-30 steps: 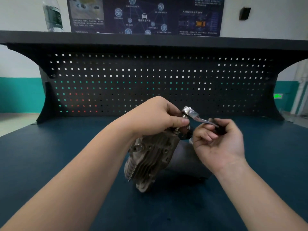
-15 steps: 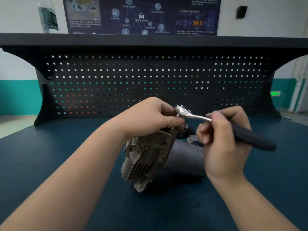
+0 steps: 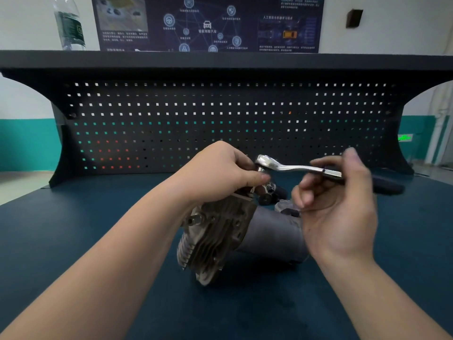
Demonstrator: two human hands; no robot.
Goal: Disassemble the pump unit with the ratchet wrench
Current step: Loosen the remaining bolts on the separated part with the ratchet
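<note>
The pump unit (image 3: 235,239) is lain on the tabletop (image 3: 73,241), steadied at its top by the left hand (image 3: 220,170), fingers pinched at the socket. Right of it, the ratchet wrench (image 3: 294,166) handle is loosely hooked by half-curled right hand (image 3: 340,204) fingers; bolt loosening looks underway, another swing is needed next

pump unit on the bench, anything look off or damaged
Nothing looks broken. The pump unit lies on its side on the blue bench top, finned end toward the camera. The left hand steadies the ratchet wrench head; the right hand works its handle.
</note>
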